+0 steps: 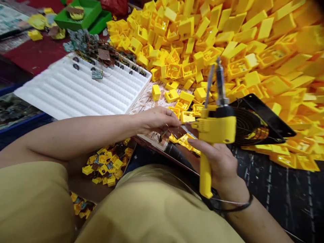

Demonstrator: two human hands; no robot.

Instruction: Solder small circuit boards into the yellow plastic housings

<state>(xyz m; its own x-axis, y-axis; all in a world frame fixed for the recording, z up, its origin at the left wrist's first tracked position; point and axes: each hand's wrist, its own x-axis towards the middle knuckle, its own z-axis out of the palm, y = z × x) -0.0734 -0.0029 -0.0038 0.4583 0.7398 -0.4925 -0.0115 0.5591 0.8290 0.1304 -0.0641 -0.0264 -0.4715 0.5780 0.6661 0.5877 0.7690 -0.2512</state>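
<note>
A seated worker pinches a small brown circuit board point(177, 132) in the left hand point(157, 121), thumb and fingers closed on its edge, while the right hand point(215, 162) wraps firmly around the grip of a yellow pistol-grip soldering gun point(215, 130), its metal shaft pointing upward. The board sits just beside the gun's yellow body, above a sheet of leaf-patterned paper point(149, 101). A vast heap of yellow plastic housings point(227, 37) rises beyond the hands and fills the top right of the scene. A few loose housings lie on the paper near the fingers. A black-framed fan point(255, 125) leans against the heap's lower edge, next to a dark mat point(283, 192) at the lower right. To the left stands a white ribbed foam tray point(76, 87), with a few dark components and a small board on it. A tangle of circuit boards point(101, 50) lies along its far edge. Green plastic trays point(78, 15) sit at the top of the frame, on a red cloth point(32, 55). A smaller pile of yellow pieces and boards point(106, 165) rests below the left forearm, by the worker's olive-clad knees point(37, 202).
</note>
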